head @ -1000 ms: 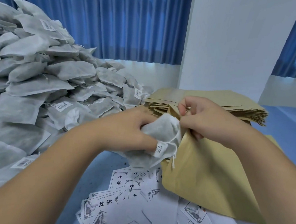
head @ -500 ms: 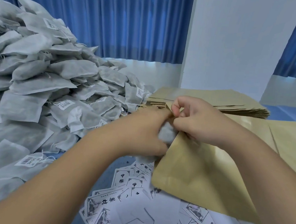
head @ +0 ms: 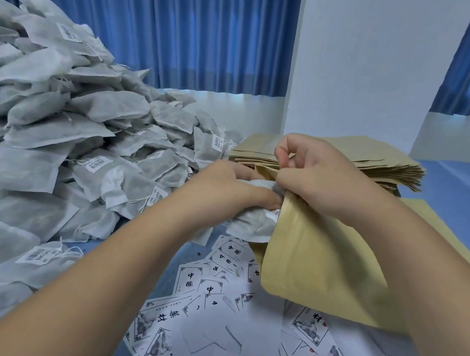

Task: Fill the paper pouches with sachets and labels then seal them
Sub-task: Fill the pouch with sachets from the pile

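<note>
A brown paper pouch [head: 315, 260] is held up over the table, its mouth at the top left. My right hand [head: 319, 180] pinches the upper edge of that mouth. My left hand [head: 226, 194] grips a grey-white fabric sachet [head: 255, 225] and has part of it inside the mouth; the sachet's lower end still sticks out below my hand. White printed labels [head: 204, 304] lie scattered on the table under the pouch.
A tall heap of grey sachets [head: 60, 132] fills the left side. A stack of flat brown pouches [head: 373, 159] lies behind my hands, another flat pouch [head: 437, 214] to the right. Blue curtains and a white pillar [head: 368, 61] stand behind the blue table [head: 462, 188].
The sachet has gone further into the pouch mouth than a second ago, pushed by my left hand. My right hand keeps its pinch, and the pouch has shifted slightly.
</note>
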Available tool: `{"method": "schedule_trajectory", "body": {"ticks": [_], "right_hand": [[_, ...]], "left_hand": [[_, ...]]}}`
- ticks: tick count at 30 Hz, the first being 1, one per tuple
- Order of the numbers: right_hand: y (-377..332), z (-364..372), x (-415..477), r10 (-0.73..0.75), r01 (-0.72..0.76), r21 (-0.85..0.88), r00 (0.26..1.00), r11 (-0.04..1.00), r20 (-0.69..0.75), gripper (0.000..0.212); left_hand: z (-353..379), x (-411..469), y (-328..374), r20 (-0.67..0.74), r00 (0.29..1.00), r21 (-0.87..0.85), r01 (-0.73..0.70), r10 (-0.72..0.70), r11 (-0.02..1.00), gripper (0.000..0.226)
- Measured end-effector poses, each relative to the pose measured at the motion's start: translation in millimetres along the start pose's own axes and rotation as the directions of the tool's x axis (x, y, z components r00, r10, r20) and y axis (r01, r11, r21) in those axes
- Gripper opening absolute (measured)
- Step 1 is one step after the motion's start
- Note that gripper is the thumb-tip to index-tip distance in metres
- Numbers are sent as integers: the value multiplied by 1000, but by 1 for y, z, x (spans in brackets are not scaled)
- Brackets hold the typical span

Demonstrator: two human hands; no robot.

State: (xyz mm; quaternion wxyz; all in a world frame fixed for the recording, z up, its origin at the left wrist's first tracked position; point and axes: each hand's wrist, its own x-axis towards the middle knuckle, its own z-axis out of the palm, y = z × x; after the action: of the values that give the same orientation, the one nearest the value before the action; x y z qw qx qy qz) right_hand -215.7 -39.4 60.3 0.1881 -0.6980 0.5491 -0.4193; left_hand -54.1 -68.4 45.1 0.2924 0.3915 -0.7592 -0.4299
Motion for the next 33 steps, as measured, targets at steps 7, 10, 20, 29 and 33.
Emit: {"method": "schedule_trajectory", "body": {"ticks": [7, 10, 20, 29, 33], "right_hand": [[-11, 4, 0, -111, 113, 20, 992, 993, -62, 25], [-11, 5, -1, -109, 107, -26, 992, 994, -61, 25], [-9, -5, -1, -69, 61, -87, 994, 994, -88, 24], [-14, 2, -2, -103, 104, 18, 995, 994, -16, 24], [-18, 6, -3, -137, 135, 53, 990, 989, 23, 17]], "left_hand": [[16, 3, -5, -52, 999, -31, 1, -3, 1000, 17], [17, 4, -5, -14, 999, -32, -32, 32, 999, 19], [14, 8, -16, -53, 985, -50, -168, 166, 984, 23], [17, 8, -23, 97, 992, -173, -65, 83, 983, 16], [27, 9, -22, -37, 998, -198, -61, 55, 978, 15]]}}
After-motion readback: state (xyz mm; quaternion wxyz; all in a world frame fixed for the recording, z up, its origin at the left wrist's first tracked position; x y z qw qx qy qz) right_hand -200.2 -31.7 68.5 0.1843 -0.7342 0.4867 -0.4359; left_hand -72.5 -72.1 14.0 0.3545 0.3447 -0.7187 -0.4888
